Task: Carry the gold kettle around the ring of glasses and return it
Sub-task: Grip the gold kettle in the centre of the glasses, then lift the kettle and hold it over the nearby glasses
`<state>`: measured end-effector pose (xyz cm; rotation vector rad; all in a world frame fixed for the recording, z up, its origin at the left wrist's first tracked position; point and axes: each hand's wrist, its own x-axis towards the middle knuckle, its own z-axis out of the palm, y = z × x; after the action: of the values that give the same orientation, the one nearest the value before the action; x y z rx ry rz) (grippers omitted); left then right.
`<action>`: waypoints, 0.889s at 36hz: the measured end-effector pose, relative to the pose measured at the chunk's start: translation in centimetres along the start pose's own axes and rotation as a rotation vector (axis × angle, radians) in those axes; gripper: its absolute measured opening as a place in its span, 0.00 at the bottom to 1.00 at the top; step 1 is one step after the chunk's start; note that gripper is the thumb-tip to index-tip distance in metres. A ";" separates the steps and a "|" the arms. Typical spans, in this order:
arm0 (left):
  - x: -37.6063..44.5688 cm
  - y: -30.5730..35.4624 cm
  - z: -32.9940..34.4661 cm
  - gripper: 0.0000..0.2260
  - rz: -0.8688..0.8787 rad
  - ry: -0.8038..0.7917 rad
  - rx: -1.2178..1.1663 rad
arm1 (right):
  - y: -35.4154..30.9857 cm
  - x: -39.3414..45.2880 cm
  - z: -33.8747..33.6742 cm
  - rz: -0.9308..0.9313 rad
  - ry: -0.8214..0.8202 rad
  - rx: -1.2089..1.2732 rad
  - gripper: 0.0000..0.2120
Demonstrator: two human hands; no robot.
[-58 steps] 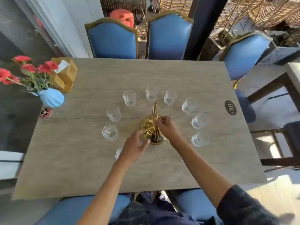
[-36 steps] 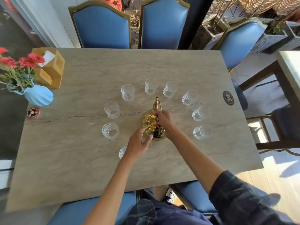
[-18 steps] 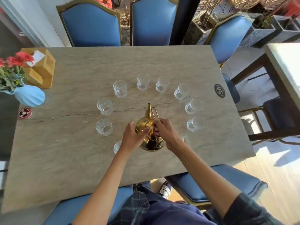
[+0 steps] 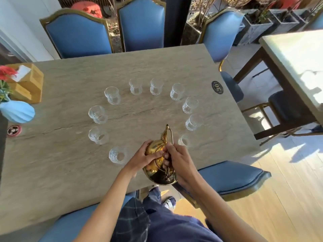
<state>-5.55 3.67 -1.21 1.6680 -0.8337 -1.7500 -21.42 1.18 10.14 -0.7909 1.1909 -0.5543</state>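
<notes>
The gold kettle (image 4: 158,169) hangs lifted above the table's near edge, its spout pointing away from me. My right hand (image 4: 176,162) grips its thin upright handle. My left hand (image 4: 142,157) presses on the kettle's lid and left side with fingers laid over it. Several clear cut-glass tumblers form a ring on the stone table (image 4: 61,165): the nearest left glass (image 4: 117,155) sits beside my left wrist, another glass (image 4: 183,140) stands just right of the spout, and the far glasses (image 4: 156,86) arc across the table's middle.
A blue vase (image 4: 18,111) with red flowers and a wooden napkin box (image 4: 28,84) stand at the left edge. A round "30" marker (image 4: 217,87) lies at right. Blue chairs (image 4: 76,34) surround the table; a second table (image 4: 297,55) stands at right.
The kettle has been lifted from the middle of the ring and drawn toward me to the near edge. My left hand has moved from the table beside it onto its lid.
</notes>
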 end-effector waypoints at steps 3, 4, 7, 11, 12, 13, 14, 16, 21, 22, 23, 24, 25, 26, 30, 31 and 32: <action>-0.2 0.1 1.3 0.47 -0.012 -0.063 0.050 | 0.4 -1.3 -0.9 0.024 0.044 0.117 0.12; -0.2 0.1 1.7 0.47 -0.017 -0.081 0.073 | 0.6 -1.6 -1.3 0.032 0.067 0.141 0.11; -0.1 0.3 2.7 0.52 -0.030 -0.119 0.129 | 1.1 -2.4 -2.2 0.042 0.128 0.187 0.11; 0.2 0.2 4.0 0.47 -0.044 -0.152 0.193 | 1.7 -3.0 -3.3 0.020 0.172 0.188 0.12; 0.2 0.3 4.3 0.45 -0.046 -0.157 0.205 | 1.7 -3.1 -3.5 0.025 0.186 0.194 0.12; 0.3 0.2 4.6 0.44 -0.048 -0.158 0.214 | 1.8 -3.2 -3.7 0.030 0.197 0.205 0.13; 0.4 0.2 4.8 0.44 -0.049 -0.157 0.220 | 1.8 -3.2 -3.9 0.034 0.203 0.214 0.13; 0.6 0.4 5.2 0.44 -0.050 -0.148 0.221 | 1.6 -3.2 -4.1 0.032 0.213 0.212 0.14; 1.2 0.7 5.7 0.41 -0.093 -0.158 0.227 | 1.7 -2.6 -4.7 0.036 0.233 0.266 0.13; 1.3 0.7 5.7 0.42 -0.102 -0.160 0.231 | 1.8 -2.3 -4.8 0.042 0.233 0.283 0.12; 1.5 0.6 5.6 0.42 -0.107 -0.162 0.241 | 1.9 -2.1 -5.0 0.050 0.238 0.296 0.12; 1.7 0.6 5.6 0.44 -0.107 -0.163 0.256 | 2.0 -1.8 -5.2 0.058 0.244 0.304 0.12; 1.8 0.6 5.5 0.45 -0.108 -0.162 0.268 | 2.1 -1.6 -5.3 0.068 0.248 0.309 0.12; 1.9 0.6 5.5 0.47 -0.110 -0.158 0.279 | 2.2 -1.4 -5.5 0.078 0.250 0.317 0.12; 2.4 0.8 5.7 0.48 -0.125 -0.147 0.311 | 2.5 -0.6 -6.0 0.106 0.271 0.341 0.11; 2.5 0.9 5.8 0.49 -0.132 -0.142 0.322 | 2.5 -0.4 -6.2 0.110 0.283 0.333 0.11; 2.6 0.9 5.8 0.50 -0.136 -0.138 0.334 | 2.5 -0.3 -6.3 0.113 0.290 0.322 0.11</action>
<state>-11.55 1.34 -2.01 1.8689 -1.1522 -1.9169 -27.56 1.42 7.37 -0.3738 1.3588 -0.7620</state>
